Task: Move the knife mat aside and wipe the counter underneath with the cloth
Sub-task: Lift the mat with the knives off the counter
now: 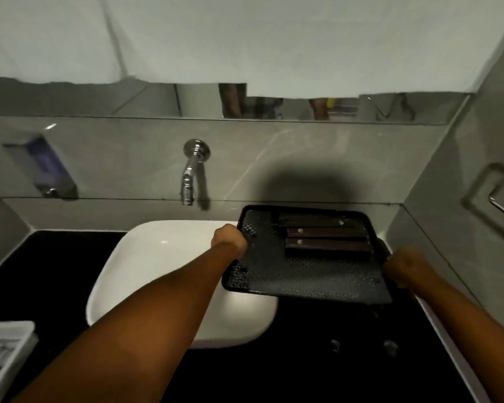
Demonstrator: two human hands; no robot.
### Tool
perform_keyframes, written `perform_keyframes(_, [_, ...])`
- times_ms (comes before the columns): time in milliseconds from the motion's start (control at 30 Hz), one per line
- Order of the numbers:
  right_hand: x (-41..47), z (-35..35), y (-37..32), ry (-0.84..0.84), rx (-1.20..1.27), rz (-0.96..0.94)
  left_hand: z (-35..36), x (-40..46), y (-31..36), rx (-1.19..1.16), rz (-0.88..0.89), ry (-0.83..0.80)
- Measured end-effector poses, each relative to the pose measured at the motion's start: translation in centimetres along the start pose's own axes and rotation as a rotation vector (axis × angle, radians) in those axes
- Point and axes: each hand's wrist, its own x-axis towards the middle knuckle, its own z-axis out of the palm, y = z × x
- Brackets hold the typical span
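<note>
- Step in hand, as I read it: getting the knife mat (303, 271) off its spot. Cloth not in view, wiping not started.
- Left hand (230, 239) is clamped on the mat's left edge; right hand (402, 267) is closed on the right edge. Can't see the fingers underneath.
- Mat sits at the right of the black counter (317, 359), near the corner, its left part overhanging the white basin (157, 274). Looks lifted and tilted; can't confirm contact with the counter.
- Three dark-handled knives (326, 241) lie loose at the far end. Keep the mat level and move slowly, or they slide.
- Don't park it on the basin rim; use flat counter.
- Mat's long axis runs left-right. Knife handles parallel to it; rivets show toward the left on two and the right on the far one; blades not clearly visible.
</note>
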Motion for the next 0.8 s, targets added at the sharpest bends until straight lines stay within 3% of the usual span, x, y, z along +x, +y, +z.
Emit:
perform_keyframes(333, [-8.8, 14.4, -19.5, -0.421, 0.207, -0.096, -16.6, 3.9, -22.2, 0.136, -0.239, 0.147])
perform_keyframes(567, [-14.8, 25.8, -34.5, -0.679, 0.128, -0.182, -26.8, 7.8, -38.3, 0.214, -0.351, 0.243])
perform_keyframes(800, [-18.6, 36.1, -47.7, -0.895, 0.161, -0.206, -33.6, 14.5, -51.1, 0.11, -0.457, 0.256])
